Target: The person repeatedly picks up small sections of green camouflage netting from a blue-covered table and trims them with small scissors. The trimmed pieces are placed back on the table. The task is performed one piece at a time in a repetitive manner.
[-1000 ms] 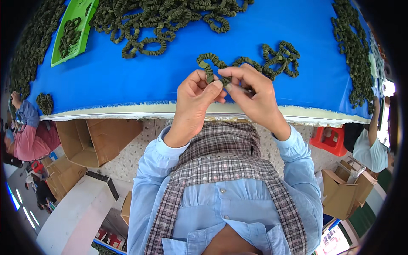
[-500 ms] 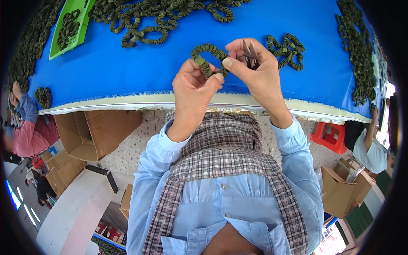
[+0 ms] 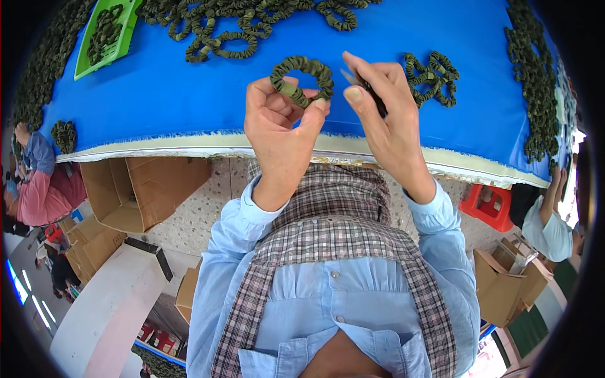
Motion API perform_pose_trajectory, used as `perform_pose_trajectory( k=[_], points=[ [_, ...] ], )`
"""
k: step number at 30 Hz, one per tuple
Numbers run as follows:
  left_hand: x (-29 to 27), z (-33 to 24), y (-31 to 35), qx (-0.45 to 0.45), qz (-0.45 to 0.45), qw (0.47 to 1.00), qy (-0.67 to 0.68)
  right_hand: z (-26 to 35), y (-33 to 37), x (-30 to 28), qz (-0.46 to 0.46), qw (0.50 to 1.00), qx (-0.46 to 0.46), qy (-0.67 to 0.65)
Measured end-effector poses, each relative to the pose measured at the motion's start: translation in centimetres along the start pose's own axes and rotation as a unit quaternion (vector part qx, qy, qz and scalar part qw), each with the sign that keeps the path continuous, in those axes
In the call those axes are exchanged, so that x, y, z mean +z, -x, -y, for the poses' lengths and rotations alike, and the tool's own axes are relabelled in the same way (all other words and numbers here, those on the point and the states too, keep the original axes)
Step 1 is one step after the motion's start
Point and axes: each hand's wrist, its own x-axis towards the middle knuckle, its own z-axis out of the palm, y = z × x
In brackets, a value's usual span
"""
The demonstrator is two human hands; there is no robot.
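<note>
Head view shows us a dark green gathered fabric ring [image 3: 302,62], held up over the table [image 3: 189,104], close to the middle of its near edge. The left hand [image 3: 282,133] keeps its grip pinched on the ring's lower side, thumb in front, and the band forms an open loop with a paler, smoother patch at its lower left. Just to the right, apart from the ring, we see the right hand [image 3: 392,116]: its thumb and forefinger are spread, while its other fingers fold round small dark snips [image 3: 377,102], the blades poking out blurred, so we cannot tell whether they are parted. Right beside that hand lies a small cluster of similar rings [image 3: 430,76]. Farther from the near edge, we find a large heap of rings [image 3: 258,12] and, to its left, a bright green tray [image 3: 129,28] with more inside. One little bunch [image 3: 63,137] rests at the near left corner of the blue-covered table, and long piles line its left end and right end. Below the near edge we notice a cardboard box [image 3: 167,189] at left and a red stool [image 3: 488,208] at right.
</note>
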Motion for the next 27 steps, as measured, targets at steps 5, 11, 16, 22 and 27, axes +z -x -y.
perform_pose_trajectory(
  k=[5,11,16,22,27],
  points=[
    [0.1,0.0,-0.3,0.034,-0.019,0.998,-0.043,1.2,1.6,-0.1,-0.010,1.000,-0.003,0.009],
    [0.3,-0.2,0.0,0.045,-0.032,0.996,-0.075,0.5,1.5,0.8,-0.043,0.994,-0.089,0.045],
    [0.3,0.0,0.1,0.086,-0.030,0.991,-0.093,0.5,1.3,1.0,-0.048,0.991,-0.112,0.062],
    [0.1,0.2,0.0,0.123,-0.019,0.984,-0.131,0.6,1.4,1.0,-0.049,0.983,-0.138,0.113],
    [0.0,0.2,0.0,0.130,-0.016,0.981,-0.144,0.6,1.5,1.1,-0.055,0.973,-0.160,0.155]
  ],
)
